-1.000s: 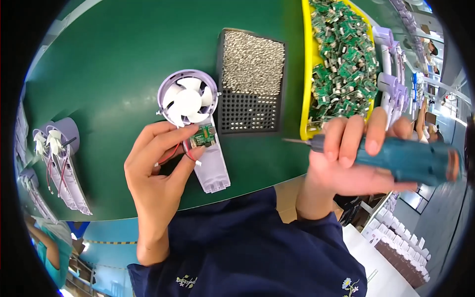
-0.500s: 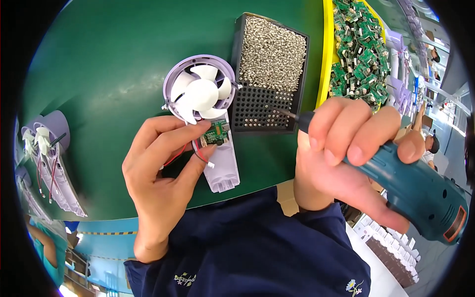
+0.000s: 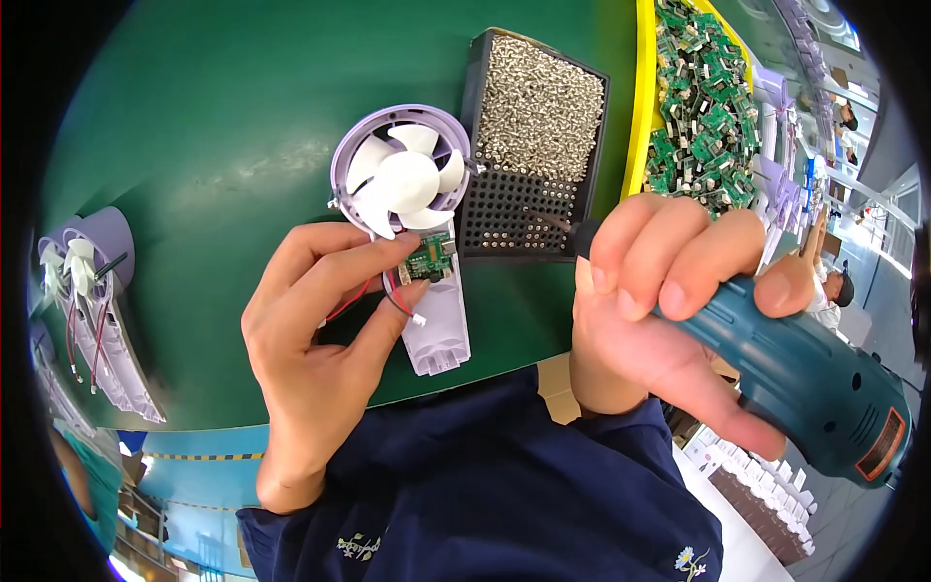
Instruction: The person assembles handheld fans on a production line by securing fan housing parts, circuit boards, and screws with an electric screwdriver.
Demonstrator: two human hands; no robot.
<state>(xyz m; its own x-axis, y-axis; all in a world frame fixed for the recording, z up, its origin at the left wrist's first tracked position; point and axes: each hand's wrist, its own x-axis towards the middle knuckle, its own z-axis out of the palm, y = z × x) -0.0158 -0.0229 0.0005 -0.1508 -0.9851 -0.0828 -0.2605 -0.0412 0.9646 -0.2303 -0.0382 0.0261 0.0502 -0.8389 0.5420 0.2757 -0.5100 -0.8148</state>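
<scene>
Between the thumb and fingers of my left hand (image 3: 325, 310) is a small green circuit board (image 3: 427, 257). It lies over the handle of a lilac fan housing (image 3: 438, 325), just below the white fan blades (image 3: 407, 182). A red and black wire with a white plug hangs beside the board. My right hand (image 3: 669, 291) is wrapped round a teal electric screwdriver (image 3: 795, 373). Its bit points left over the holed part of a black screw tray (image 3: 504, 209), whose upper part is heaped with silvery screws (image 3: 538, 107). Whether the bit touches a screw I cannot tell.
A yellow-edged bin (image 3: 637, 107) full of green circuit boards (image 3: 708, 116) stands to the right of the screw tray. Several lilac fan housings (image 3: 107, 252) with wires lie at the far left of the green table (image 3: 213, 126). Other people are in the background.
My right hand and the screwdriver have shifted slightly left, with the bit still over the tray. The fan housing sits a little further right; my left hand keeps its pinch on the board.
</scene>
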